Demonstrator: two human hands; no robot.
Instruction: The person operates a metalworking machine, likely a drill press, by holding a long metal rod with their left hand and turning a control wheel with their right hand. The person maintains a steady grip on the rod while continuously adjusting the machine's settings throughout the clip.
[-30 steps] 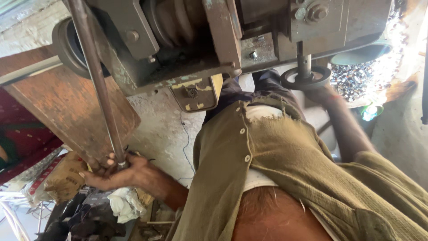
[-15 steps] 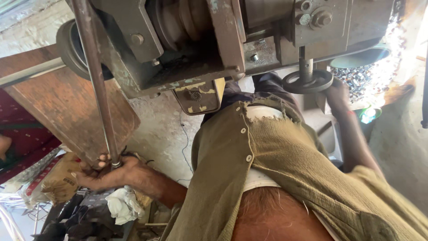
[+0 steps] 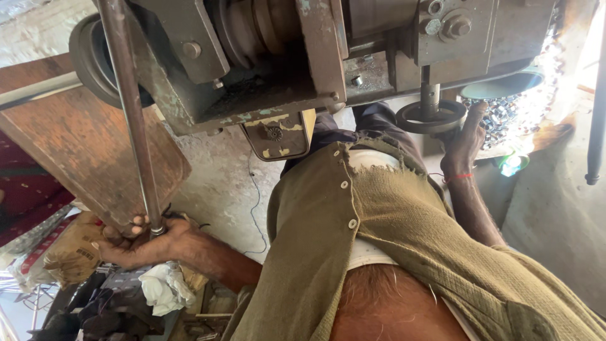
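Observation:
My left hand (image 3: 142,243) is closed around the lower end of a long steel rod (image 3: 129,113) that runs up along the left side of a grey-green machine (image 3: 297,57). My right hand (image 3: 464,136), with a red thread at the wrist, reaches out and grips the rim of a small dark handwheel (image 3: 432,117) under the machine's right side. My olive buttoned shirt (image 3: 391,227) fills the lower middle of the view.
A rusty brown metal plate (image 3: 82,151) leans behind the rod. A belt pulley (image 3: 88,57) sits at the machine's left end. White rag (image 3: 164,287), a brown paper bag (image 3: 69,256) and dark clutter lie lower left. Shiny metal chips (image 3: 505,113) are heaped on the right.
My left hand and the rod's end have shifted slightly left in the view. My right hand stays on the handwheel.

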